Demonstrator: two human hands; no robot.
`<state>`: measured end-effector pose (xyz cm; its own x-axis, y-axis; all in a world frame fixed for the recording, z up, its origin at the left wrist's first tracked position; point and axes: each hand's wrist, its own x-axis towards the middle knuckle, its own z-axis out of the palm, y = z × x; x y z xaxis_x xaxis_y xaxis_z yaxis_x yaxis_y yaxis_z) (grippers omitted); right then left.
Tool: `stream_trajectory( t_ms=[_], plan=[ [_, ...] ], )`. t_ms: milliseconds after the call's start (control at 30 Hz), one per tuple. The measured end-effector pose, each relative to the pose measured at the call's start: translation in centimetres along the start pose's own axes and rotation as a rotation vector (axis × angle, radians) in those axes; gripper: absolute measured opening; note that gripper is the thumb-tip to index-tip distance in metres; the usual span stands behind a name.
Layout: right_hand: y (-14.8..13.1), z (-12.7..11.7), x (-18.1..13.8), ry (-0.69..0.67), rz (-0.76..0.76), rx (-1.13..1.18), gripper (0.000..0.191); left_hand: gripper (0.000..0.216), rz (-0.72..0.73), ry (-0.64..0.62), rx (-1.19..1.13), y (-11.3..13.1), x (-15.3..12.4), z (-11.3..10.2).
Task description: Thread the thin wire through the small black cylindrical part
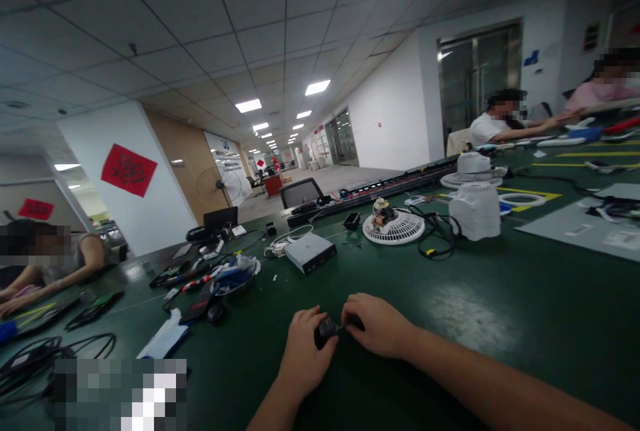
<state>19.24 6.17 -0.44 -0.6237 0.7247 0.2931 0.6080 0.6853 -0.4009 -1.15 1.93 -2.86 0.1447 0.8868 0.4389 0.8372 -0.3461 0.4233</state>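
Note:
My left hand (304,345) is closed around a small black block-like part (328,329), held just above the green tabletop. My right hand (374,325) is closed too, pinching a small dark object (355,321) that my fingers mostly cover. A thin, light-coloured bit shows between the two, by the side of the black part; whether it belongs to the right-hand object cannot be made out. Beyond my hands sits a grey metal box-shaped drive (310,252). To its right lies a white fan grille (395,227) with a motor on it.
A white plastic housing (474,211) stands at right, near black cables (440,237). At left are a bowl of blue and white scraps (236,275), a black mouse (216,312), a white sheet (165,336) and coiled cables (30,364). Other people sit at left and far right.

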Motion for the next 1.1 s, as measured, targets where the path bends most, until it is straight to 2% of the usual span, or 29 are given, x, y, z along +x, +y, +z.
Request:
stream_trajectory(
  t_ms=[167,300,400,500,667,733,833,933,1033,1100],
  plan=[
    [-0.6,0.1,0.1,0.019,0.045,-0.119,0.023,0.024,0.034,0.031,0.019,0.9,-0.1,-0.3],
    [-0.4,-0.2,0.0,-0.014,0.134,-0.136,0.028,0.017,0.02,-0.013,0.031,1.8,-0.2,-0.8],
    [0.1,-0.4,0.1,-0.006,0.225,-0.131,0.028,0.023,-0.044,-0.036,0.091,2.0,-0.2,-0.9],
    [0.8,-0.4,0.3,0.007,0.242,-0.087,0.03,0.03,-0.077,-0.062,0.201,1.9,-0.1,-1.2],
    [1.7,-0.1,0.4,0.025,0.194,-0.041,0.03,0.041,0.091,-0.09,0.501,1.3,0.0,-2.3],
    [1.8,-0.2,0.8,0.035,0.228,0.001,0.028,0.042,0.106,-0.083,0.547,1.2,0.1,-2.6],
    [1.7,-0.5,2.0,-0.021,0.379,0.087,0.026,0.04,0.036,-0.096,0.541,1.1,0.0,-2.9],
    [1.9,-0.8,3.5,-0.165,0.48,0.163,0.037,0.034,-0.066,-0.11,0.49,1.2,0.0,-3.0],
    [2.2,-0.6,4.2,-0.089,0.494,0.106,0.038,0.026,-0.22,-0.123,0.43,1.0,0.0,-2.9],
    [2.3,-0.2,4.0,-0.031,0.446,0.117,0.034,0.024,-0.335,-0.149,0.39,0.8,0.0,-2.9]
  ],
)
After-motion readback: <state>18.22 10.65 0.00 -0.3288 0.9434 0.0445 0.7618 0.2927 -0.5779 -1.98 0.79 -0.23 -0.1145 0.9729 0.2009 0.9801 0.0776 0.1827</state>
